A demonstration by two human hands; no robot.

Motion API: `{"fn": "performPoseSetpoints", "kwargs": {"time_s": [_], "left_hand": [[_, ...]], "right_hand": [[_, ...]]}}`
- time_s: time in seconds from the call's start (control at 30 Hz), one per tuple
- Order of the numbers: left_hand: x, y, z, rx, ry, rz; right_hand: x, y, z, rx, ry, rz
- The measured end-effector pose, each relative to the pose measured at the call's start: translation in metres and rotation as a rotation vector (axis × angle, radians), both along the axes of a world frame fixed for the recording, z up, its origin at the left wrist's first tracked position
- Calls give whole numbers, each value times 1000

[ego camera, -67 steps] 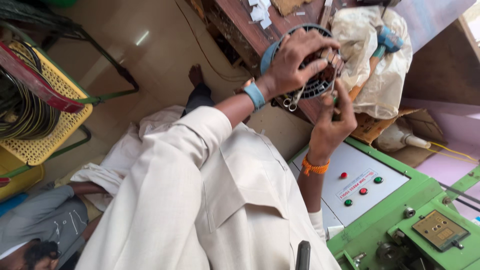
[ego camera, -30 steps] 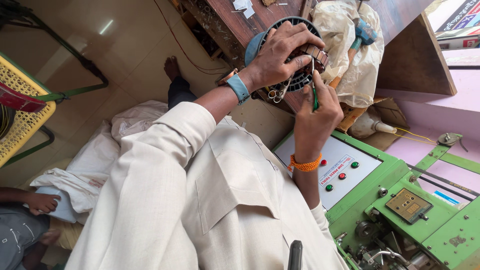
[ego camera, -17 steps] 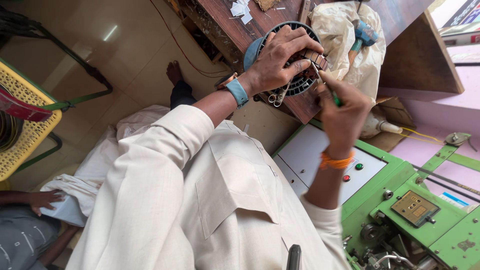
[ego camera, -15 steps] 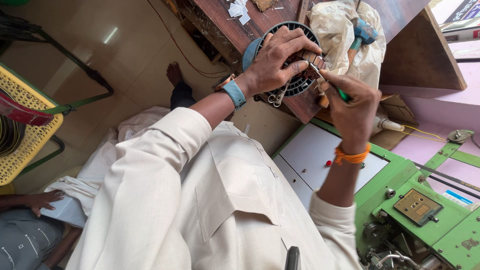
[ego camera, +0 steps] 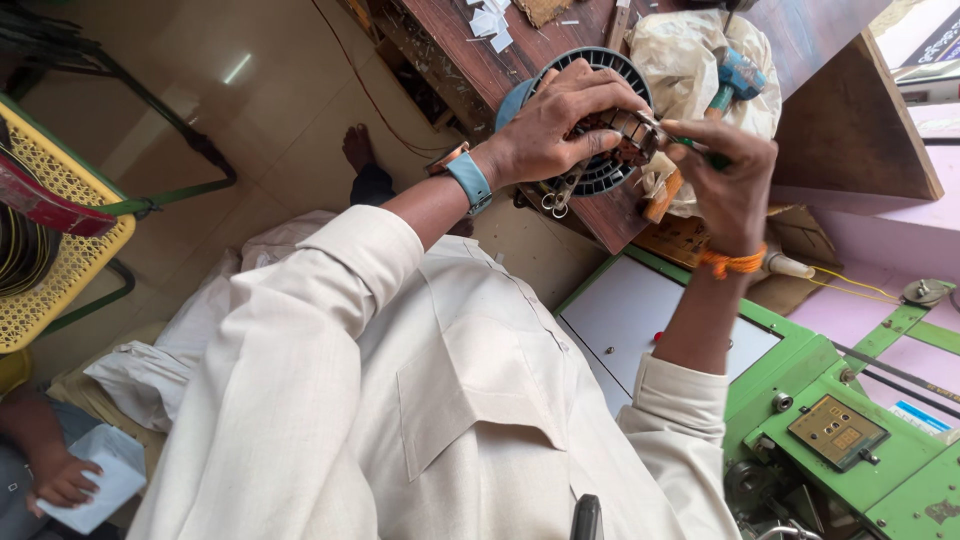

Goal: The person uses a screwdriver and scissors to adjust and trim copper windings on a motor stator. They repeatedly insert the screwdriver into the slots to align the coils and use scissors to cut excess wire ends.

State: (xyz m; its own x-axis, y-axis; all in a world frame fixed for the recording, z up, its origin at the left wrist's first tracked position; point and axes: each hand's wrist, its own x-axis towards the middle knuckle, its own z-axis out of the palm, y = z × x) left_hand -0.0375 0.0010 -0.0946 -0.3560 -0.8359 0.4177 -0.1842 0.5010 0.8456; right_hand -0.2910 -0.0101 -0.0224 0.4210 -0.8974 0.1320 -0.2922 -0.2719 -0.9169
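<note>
Left hand: the left hand [ego camera: 563, 125] lay spread over the top of the round motor stator [ego camera: 600, 120], fingers curled down onto its wound core, gripping it steady.
Right hand: the right hand [ego camera: 728, 180] was closed in a pinch around a thin green-handled tool [ego camera: 700, 152], whose tip pointed into the stator just beside the left fingertips.
Stator: a dark ribbed ring with copper-coloured windings in the middle, sitting on the edge of the wooden workbench [ego camera: 470, 55], directly between the two hands.
Scissors: a small pair of scissors [ego camera: 556, 197] hung down below the left palm, at the stator's lower rim; whether a finger held them could not be told.
Wrists: a blue watch strap [ego camera: 469, 180] on the left wrist, an orange thread band [ego camera: 732, 262] on the right.
Behind the stator: a crumpled pale plastic bag [ego camera: 690, 55] on the bench, with a blue-handled tool [ego camera: 738, 75] lying on it.
Bench top: small white paper scraps [ego camera: 490, 20] lay near the far end, well apart from the hands.
Lower right: a green machine [ego camera: 860, 470] with a white panel [ego camera: 640, 320] stood under the right forearm.
Left edge: a yellow mesh basket [ego camera: 60, 250] with dark coils in it.
Bottom left corner: another person's hand [ego camera: 62, 478] held a white paper [ego camera: 100, 485], well apart from the work.
</note>
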Motion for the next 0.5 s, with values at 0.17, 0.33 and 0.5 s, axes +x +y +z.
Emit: {"fn": "performPoseSetpoints", "kwargs": {"time_s": [0.17, 0.33, 0.5], "left_hand": [[0, -4, -7, -91, 4, -4], [-1, -7, -9, -19, -32, -21], [2, -5, -6, -31, -22, -20]], "right_hand": [[14, 50, -40, 200, -555, -492], [37, 95, -35, 126, -391, -525], [66, 106, -26, -60, -9, -604]]}}
